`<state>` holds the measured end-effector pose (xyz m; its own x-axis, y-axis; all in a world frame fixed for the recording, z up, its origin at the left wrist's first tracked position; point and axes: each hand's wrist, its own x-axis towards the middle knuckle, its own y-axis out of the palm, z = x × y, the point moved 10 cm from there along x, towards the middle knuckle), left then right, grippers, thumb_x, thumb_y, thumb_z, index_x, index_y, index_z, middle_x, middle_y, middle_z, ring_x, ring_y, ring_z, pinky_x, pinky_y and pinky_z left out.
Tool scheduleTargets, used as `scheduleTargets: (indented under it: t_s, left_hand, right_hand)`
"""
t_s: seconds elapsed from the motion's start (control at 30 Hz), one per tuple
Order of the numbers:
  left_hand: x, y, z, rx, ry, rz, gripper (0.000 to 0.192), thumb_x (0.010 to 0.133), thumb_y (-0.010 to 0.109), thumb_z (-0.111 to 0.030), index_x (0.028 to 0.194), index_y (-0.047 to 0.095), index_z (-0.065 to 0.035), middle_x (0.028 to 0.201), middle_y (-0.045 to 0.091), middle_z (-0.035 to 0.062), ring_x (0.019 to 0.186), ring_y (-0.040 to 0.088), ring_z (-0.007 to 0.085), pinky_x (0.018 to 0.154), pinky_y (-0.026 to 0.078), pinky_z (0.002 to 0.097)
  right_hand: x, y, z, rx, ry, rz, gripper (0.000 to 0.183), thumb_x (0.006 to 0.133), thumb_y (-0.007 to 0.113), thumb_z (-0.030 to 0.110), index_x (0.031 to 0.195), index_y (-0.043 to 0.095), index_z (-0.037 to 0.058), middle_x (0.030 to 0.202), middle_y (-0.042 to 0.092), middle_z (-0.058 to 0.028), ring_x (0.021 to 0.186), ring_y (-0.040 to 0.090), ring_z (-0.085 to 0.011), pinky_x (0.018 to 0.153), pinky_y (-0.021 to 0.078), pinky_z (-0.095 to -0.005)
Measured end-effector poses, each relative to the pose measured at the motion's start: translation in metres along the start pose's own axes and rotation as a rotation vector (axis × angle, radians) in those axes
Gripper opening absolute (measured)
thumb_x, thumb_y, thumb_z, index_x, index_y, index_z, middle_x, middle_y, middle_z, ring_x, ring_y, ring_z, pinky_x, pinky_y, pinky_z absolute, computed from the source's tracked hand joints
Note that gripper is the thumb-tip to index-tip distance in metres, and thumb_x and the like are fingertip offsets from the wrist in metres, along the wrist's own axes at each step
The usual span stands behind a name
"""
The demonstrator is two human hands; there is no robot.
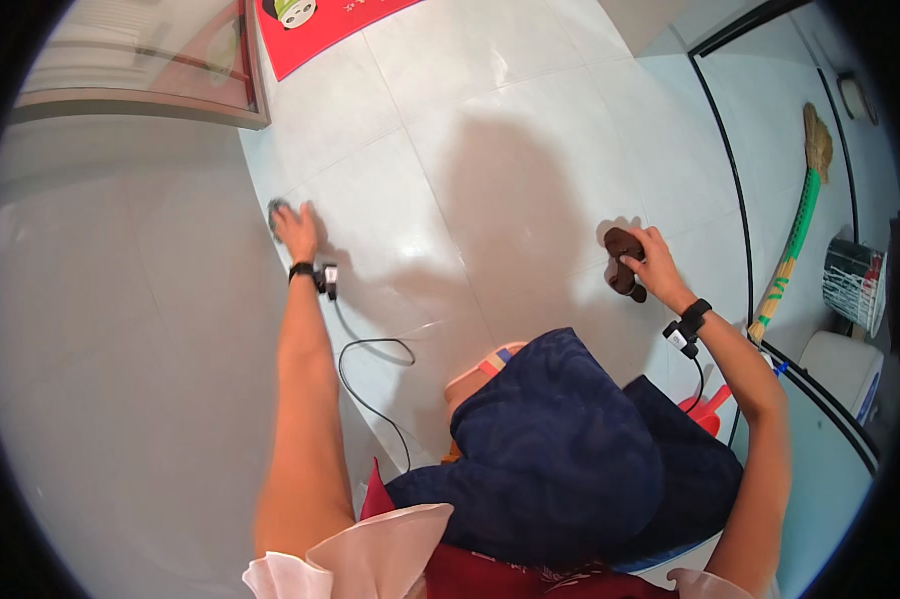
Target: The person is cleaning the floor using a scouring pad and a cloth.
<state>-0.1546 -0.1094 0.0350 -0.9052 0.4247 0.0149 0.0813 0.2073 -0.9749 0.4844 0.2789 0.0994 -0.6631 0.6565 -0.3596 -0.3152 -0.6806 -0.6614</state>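
Note:
My left hand (297, 232) reaches forward to the line where the white tiled floor (375, 180) meets the grey wall (136, 299). Its fingers rest on a dark grey, rough scouring pad (274, 213), mostly covered by the hand. My right hand (653, 263) grips a dark brown object (623, 242) with rounded lobes, held by thumb and fingers low over the floor. What kind of thing it is cannot be settled; part of it is behind the fingers. Each wrist wears a black strap with a small cabled device.
A red mat (330, 34) with a panda print lies ahead, beside a framed glass door (147, 105). On the right are black-edged glass panels (731, 150), a straw broom (803, 210), a waste bin (854, 281), a white container (839, 367) and a red dustpan (708, 413).

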Motion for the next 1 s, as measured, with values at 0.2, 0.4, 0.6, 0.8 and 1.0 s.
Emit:
scheduleTargets:
  t_s: [0.2,0.4,0.6,0.8,1.0]
  left_hand:
    - [-0.002,0.041,-0.280,-0.259,0.541,0.011,0.075,0.093,0.065,-0.035,0.149,0.038,0.0052,0.160,0.030,0.0259,0.149,0.024,0.0434,0.125,0.014,0.0511]
    - [-0.110,0.039,-0.336,-0.302,0.737,0.287,0.069,0.097,0.062,-0.031,0.153,0.036,-0.0001,0.161,0.030,0.0207,0.149,0.027,0.0409,0.123,0.025,0.0464]
    - [0.043,0.001,-0.068,-0.062,0.192,-0.001,0.071,0.098,0.057,-0.036,0.152,0.035,0.0055,0.158,0.029,0.0314,0.150,0.024,0.0429,0.124,0.016,0.0512]
    - [0.114,0.021,-0.182,-0.172,0.241,-0.102,0.083,0.095,0.059,-0.049,0.148,0.036,0.0105,0.157,0.033,0.0316,0.149,0.026,0.0426,0.124,0.016,0.0517]
    - [-0.060,0.062,-0.439,-0.266,0.882,0.122,0.077,0.092,0.066,-0.038,0.150,0.037,0.0028,0.159,0.033,0.0238,0.148,0.029,0.0407,0.125,0.019,0.0473]
  right_hand:
    - [0.056,0.035,0.038,-0.132,-0.014,-0.101,0.063,0.082,0.074,0.002,0.136,0.045,0.0139,0.117,0.052,-0.0203,0.108,0.058,-0.0470,0.089,0.0528,-0.0495]
    - [0.056,0.031,0.001,-0.233,0.143,-0.154,0.060,0.084,0.070,-0.002,0.138,0.046,0.0106,0.130,0.053,-0.0219,0.104,0.063,-0.0462,0.086,0.0551,-0.0482]
    - [0.064,0.039,0.012,-0.066,0.143,-0.214,0.044,0.095,0.055,-0.001,0.137,0.050,0.0062,0.133,0.052,-0.0210,0.108,0.065,-0.0378,0.083,0.0605,-0.0389]
    - [0.069,0.042,0.020,0.052,0.134,-0.258,0.041,0.096,0.053,0.001,0.137,0.050,0.0048,0.131,0.053,-0.0190,0.110,0.063,-0.0344,0.082,0.0616,-0.0363]
    - [0.066,0.037,0.002,-0.176,0.147,-0.250,0.056,0.082,0.067,-0.007,0.134,0.051,0.0065,0.126,0.057,-0.0171,0.111,0.062,-0.0386,0.089,0.0574,-0.0418]
